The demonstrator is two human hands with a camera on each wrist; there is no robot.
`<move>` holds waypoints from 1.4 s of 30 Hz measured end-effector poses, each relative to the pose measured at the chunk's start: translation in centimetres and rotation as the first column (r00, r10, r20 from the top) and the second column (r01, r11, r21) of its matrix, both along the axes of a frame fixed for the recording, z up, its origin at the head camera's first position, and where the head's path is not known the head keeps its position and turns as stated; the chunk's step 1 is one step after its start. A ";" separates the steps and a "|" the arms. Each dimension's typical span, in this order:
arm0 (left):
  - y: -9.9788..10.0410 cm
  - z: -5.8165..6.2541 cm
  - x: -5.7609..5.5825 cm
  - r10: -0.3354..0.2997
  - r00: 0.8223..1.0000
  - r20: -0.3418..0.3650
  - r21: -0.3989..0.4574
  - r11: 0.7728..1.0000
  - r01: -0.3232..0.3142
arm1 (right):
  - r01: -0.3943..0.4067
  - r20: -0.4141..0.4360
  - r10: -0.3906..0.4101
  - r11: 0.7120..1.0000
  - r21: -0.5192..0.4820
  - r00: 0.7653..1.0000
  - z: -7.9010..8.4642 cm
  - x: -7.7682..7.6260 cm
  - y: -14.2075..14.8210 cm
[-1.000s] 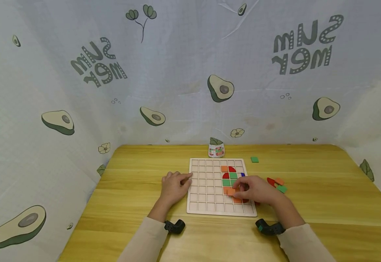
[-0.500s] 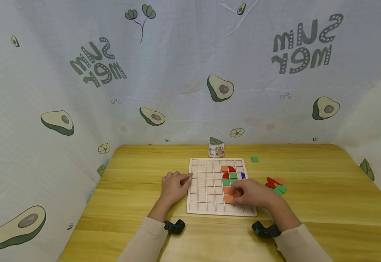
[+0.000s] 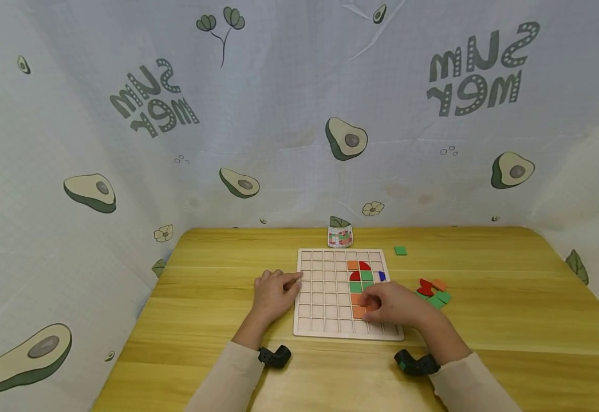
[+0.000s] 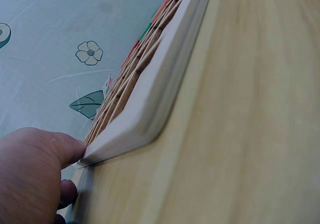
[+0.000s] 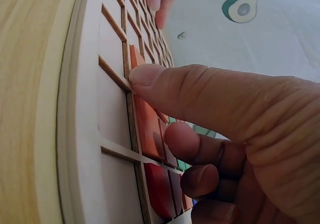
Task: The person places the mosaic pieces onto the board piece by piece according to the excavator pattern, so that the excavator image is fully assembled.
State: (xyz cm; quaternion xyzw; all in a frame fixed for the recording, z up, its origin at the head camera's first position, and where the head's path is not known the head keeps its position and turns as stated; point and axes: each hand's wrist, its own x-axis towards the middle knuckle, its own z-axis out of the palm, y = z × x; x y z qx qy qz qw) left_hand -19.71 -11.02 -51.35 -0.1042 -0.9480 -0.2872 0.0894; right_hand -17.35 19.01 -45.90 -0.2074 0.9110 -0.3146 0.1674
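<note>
A pale wooden grid board [image 3: 322, 312] lies on the table, with orange, red and green tiles in cells on its right half. At its left edge, my left hand [image 3: 274, 294] rests on the table. In the left wrist view, the thumb [image 4: 67, 146] touches the board's side. Over the lower right cells, my right hand [image 3: 400, 303] pinches at an orange square tile [image 3: 358, 312] that sits in a cell. The right wrist view has the thumb tip [image 5: 145, 75] against an orange tile [image 5: 135, 55]. The right hand hides several cells behind it.
Loose red, orange and green pieces [image 3: 437, 298] lie right of the board. A single green square [image 3: 400, 250] sits farther back. A small blue piece [image 3: 382, 276] is at the board's right side. A patterned card [image 3: 340, 234] stands behind the board.
My right hand has lowered the orange tile toward the near side and into a cell, then stayed nearly still. The left hand keeps its place at the board's edge.
</note>
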 end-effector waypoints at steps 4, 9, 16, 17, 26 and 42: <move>0.0 0.0 0.0 0.001 1.000 -0.007 0.003 1.000 -0.001 | -0.001 0.000 0.001 1.000 -0.002 1.000 0.0 0.0 0.0; 0.0 0.1 0.0 0.000 1.000 -0.008 0.009 1.000 0.000 | -0.013 -0.025 0.012 1.000 -0.010 1.000 0.0 0.0 0.1; 0.1 0.1 0.1 0.001 1.000 -0.004 0.005 1.000 -0.001 | 0.105 0.022 -0.104 0.995 -0.003 0.994 0.7 -0.2 1.5; 0.1 0.2 0.1 0.001 1.000 -0.005 0.005 1.000 -0.001 | 0.128 0.022 -0.128 0.992 -0.002 0.991 0.8 -0.3 1.9; 0.1 0.2 0.2 0.001 1.000 -0.016 0.012 1.000 -0.001 | 0.291 -0.041 -0.290 0.956 0.038 0.956 2.0 -0.5 6.1; 0.2 0.3 0.3 0.007 1.000 -0.009 0.010 1.000 -0.006 | 0.372 0.000 -0.373 0.926 0.062 0.928 1.4 -0.8 10.8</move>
